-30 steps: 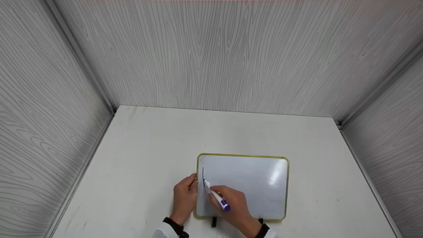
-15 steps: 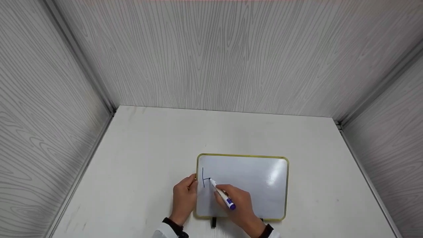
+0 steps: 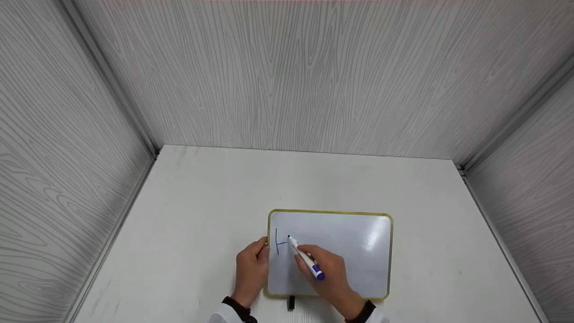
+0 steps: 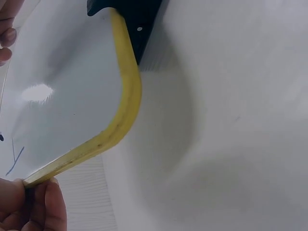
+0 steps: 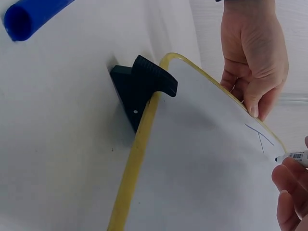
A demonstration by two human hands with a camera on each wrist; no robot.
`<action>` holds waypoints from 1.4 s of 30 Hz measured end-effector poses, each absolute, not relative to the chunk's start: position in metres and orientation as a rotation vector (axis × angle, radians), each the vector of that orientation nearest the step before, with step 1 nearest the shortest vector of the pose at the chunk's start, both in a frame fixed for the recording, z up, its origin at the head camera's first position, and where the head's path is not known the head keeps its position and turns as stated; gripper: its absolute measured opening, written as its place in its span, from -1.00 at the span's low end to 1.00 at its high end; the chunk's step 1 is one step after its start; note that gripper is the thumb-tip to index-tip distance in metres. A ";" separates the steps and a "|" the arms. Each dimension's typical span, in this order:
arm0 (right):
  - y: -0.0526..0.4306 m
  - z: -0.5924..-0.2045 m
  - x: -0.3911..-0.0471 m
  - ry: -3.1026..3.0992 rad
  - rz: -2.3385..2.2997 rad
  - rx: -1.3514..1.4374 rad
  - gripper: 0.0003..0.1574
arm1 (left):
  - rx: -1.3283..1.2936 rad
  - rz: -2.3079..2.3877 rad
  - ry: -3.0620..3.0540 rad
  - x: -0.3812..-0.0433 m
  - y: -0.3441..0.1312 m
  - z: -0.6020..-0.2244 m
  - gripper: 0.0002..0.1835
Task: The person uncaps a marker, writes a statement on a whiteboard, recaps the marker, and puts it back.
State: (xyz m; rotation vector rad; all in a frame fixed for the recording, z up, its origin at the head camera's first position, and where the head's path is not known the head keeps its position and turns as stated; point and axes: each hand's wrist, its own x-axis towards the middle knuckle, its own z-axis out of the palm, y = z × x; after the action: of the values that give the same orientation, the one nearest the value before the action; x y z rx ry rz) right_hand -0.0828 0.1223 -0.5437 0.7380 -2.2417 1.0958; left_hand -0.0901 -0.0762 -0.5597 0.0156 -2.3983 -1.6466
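Observation:
A small whiteboard (image 3: 336, 231) with a yellow frame leans on dark stand feet (image 5: 137, 89) that hook over its lower edge. My left hand (image 3: 252, 271) grips the board's left edge, thumb on the front and fingers behind. In my right hand (image 3: 331, 276) is a white marker (image 3: 306, 258) with a blue end, pinched between thumb and fingers. Its dark tip points up and left, close over the board. Blue strokes (image 3: 277, 242) mark the board's left part: one upright line with a short sideways line from its middle.
The board stands on a white table (image 3: 215, 188), enclosed by grey wood-grain panels (image 3: 278, 80) at the back and both sides. In the right wrist view, a blue hollow cylinder (image 5: 36, 17) shows at the upper left corner.
My right hand has moved right, then slightly up, with the marker. A short sideways stroke now runs from the upright line. My left hand keeps its place on the edge.

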 end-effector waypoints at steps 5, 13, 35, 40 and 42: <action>0.122 -0.539 -0.087 -2.260 1.112 0.736 -0.61 | 0.000 -1.663 -2.382 -0.090 -0.077 -0.560 -0.72; 0.121 -0.534 -0.094 -2.258 1.077 0.733 -0.60 | 0.003 -1.648 -2.395 -0.089 -0.076 -0.559 -0.71; 0.127 -0.549 -0.070 -2.363 1.038 0.730 -0.67 | -0.019 -1.640 -2.355 -0.091 -0.076 -0.560 -0.71; 0.127 -0.551 -0.064 -2.411 1.056 0.711 -0.70 | 0.004 -1.660 -2.369 -0.090 -0.076 -0.561 -0.71; 0.127 -0.551 -0.062 -2.423 1.062 0.705 -0.71 | 0.006 -1.672 -2.372 -0.089 -0.076 -0.560 -0.72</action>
State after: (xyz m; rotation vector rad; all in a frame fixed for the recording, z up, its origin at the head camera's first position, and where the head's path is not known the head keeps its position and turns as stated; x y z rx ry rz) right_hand -0.0619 0.1269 -0.5515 0.7053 -2.4234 1.0623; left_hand -0.0892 -0.0761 -0.5604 0.0059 -2.3718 -1.6723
